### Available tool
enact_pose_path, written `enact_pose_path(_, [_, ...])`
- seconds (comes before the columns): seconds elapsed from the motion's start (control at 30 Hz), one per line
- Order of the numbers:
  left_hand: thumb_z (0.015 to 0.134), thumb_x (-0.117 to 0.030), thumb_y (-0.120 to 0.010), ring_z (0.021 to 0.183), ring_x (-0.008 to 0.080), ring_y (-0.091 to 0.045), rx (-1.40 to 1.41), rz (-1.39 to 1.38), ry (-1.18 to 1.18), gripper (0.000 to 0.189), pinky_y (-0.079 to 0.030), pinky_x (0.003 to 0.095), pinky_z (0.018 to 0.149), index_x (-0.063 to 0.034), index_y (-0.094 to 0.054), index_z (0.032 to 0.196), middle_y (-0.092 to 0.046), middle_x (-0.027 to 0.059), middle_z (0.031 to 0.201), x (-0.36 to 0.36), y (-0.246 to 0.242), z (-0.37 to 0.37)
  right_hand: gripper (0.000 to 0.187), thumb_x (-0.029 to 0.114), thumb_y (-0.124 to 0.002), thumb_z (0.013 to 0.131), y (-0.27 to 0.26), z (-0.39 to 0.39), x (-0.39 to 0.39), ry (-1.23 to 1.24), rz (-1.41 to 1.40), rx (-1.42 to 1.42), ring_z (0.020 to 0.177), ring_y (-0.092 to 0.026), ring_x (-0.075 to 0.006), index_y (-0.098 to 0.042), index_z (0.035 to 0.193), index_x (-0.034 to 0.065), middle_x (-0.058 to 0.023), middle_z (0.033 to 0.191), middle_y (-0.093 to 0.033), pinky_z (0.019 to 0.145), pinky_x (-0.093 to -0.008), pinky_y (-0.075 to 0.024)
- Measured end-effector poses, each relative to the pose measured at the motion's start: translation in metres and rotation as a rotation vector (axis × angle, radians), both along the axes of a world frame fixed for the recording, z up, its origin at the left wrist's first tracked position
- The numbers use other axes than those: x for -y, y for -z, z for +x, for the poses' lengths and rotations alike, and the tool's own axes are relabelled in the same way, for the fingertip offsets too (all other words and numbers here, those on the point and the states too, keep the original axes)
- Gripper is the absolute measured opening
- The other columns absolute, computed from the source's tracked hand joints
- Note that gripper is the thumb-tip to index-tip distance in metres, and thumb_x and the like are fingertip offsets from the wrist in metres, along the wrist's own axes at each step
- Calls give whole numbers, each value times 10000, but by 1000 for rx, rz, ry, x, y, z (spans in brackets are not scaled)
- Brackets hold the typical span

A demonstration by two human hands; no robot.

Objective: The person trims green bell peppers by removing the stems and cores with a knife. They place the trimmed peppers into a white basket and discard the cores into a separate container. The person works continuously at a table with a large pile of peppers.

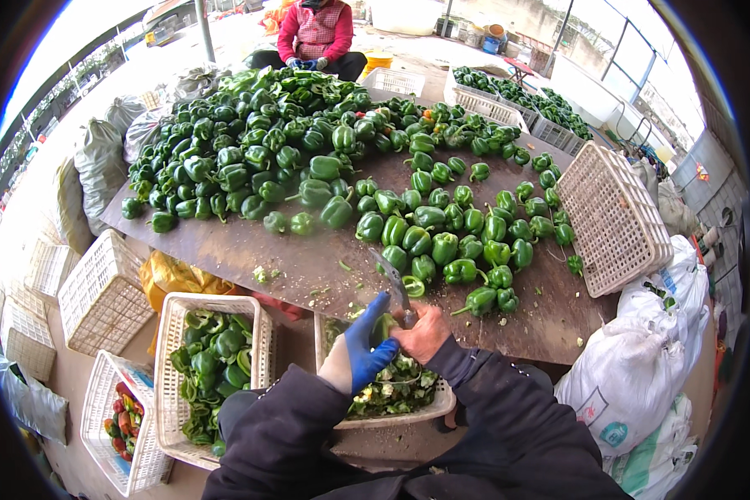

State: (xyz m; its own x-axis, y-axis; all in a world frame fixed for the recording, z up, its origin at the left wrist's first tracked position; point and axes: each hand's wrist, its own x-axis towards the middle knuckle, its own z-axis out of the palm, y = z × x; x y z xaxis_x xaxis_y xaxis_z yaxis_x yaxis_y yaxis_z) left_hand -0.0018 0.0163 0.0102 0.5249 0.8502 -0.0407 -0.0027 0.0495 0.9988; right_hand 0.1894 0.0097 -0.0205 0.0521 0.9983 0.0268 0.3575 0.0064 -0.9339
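Note:
My left hand, in a blue-coated glove, holds a green bell pepper, mostly hidden between glove and right hand. My bare right hand grips a knife, its curved blade pointing up and away over the table edge. Just past the blade lies a cut pepper ring. Below both hands sits a white plastic crate holding pepper cores and trimmings. Whole green bell peppers cover the near right part of the brown table, and a large heap rises behind on the left.
To my left stand a crate of cut green peppers and a crate of red ones. A tilted crate rests at the table's right end, above white sacks. Across the table sits another person. Filled crates stand behind.

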Motion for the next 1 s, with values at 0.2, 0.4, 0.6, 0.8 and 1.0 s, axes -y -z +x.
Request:
enact_pose_path(0.2, [1008, -15, -659, 1188, 147, -639, 130, -181, -101, 550, -520, 300, 1030, 28, -499, 1532, -687, 102, 1361, -4, -9, 0, 151, 90, -753, 872, -18, 9, 4, -73, -186, -362, 581, -644, -105, -689, 970, -5, -35, 755, -700, 530, -268, -518])
enact_pose_path(0.4, [965, 29, -660, 1113, 274, -723, 454, -407, -227, 408, -641, 389, 915, 19, -642, 1373, -710, 138, 1280, -24, -3, -25, 113, 80, -731, 932, -31, 38, -9, 0, -154, -568, 449, -584, -83, -692, 995, -5, -27, 686, -675, 398, -239, -479])
enact_pose_path(0.6, [913, -19, -556, 1139, 316, -691, 547, -487, -489, 480, -631, 465, 937, -60, -605, 1388, -669, 168, 1257, -58, 16, -87, 345, 299, -841, 894, -12, 80, -35, -158, -274, 316, 907, -746, -249, -785, 1121, 46, -132, 1021, -787, 888, -358, -582])
enact_pose_path(0.8, [1008, -467, -619, 1310, 369, -631, 1370, -341, -778, 599, -557, 495, 1083, 13, -609, 1365, -639, 229, 1413, -52, 16, -198, 433, 249, -811, 822, 57, 78, -70, -73, 61, 738, 1127, -699, -353, -762, 1219, 83, -149, 1277, -710, 985, -430, -561])
enact_pose_path(1.0, [1041, -646, -483, 1233, 310, -657, 1279, -483, -495, 737, -549, 310, 802, -23, -630, 1407, -648, 211, 1431, -31, 18, -124, 365, 122, -747, 845, 125, 84, -76, -97, 95, 1028, 1088, -706, -380, -710, 1208, 114, -113, 1435, -613, 912, -489, -580])
